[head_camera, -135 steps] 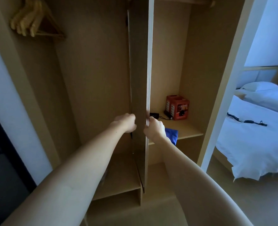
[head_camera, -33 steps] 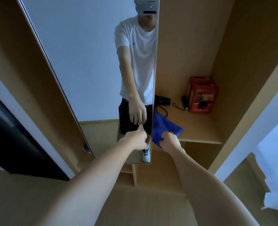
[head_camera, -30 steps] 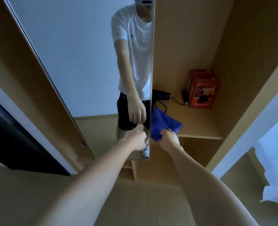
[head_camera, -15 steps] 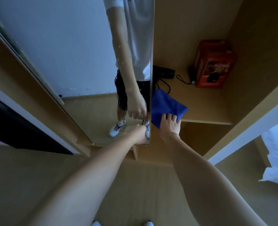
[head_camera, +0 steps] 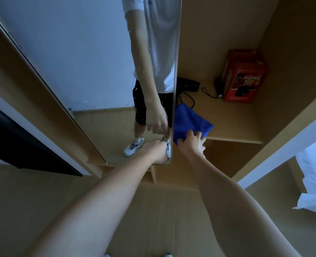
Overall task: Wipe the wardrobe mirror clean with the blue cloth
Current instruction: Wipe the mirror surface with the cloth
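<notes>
mirror (head_camera: 97, 71) is speckled with drips low down. left hand (head_camera: 157, 151) grip is curled round its right edge. plain blue cloth (head_camera: 188, 119) sits on the shelf (head_camera: 227, 123) just beside, right hand (head_camera: 192, 144) grip pinching its near edge. red box (head_camera: 244, 76) label's too blurry to read.

cloth (head_camera: 189, 119): plain deep blue
box (head_camera: 243, 76): red, printed front
shelf (head_camera: 233, 125): tan wood
bedding (head_camera: 312, 182): white

Shelf (head_camera: 227, 123) w/ blue cloth (head_camera: 188, 121), red box (head_camera: 244, 78), blk corded item (head_camera: 188, 85).
</notes>
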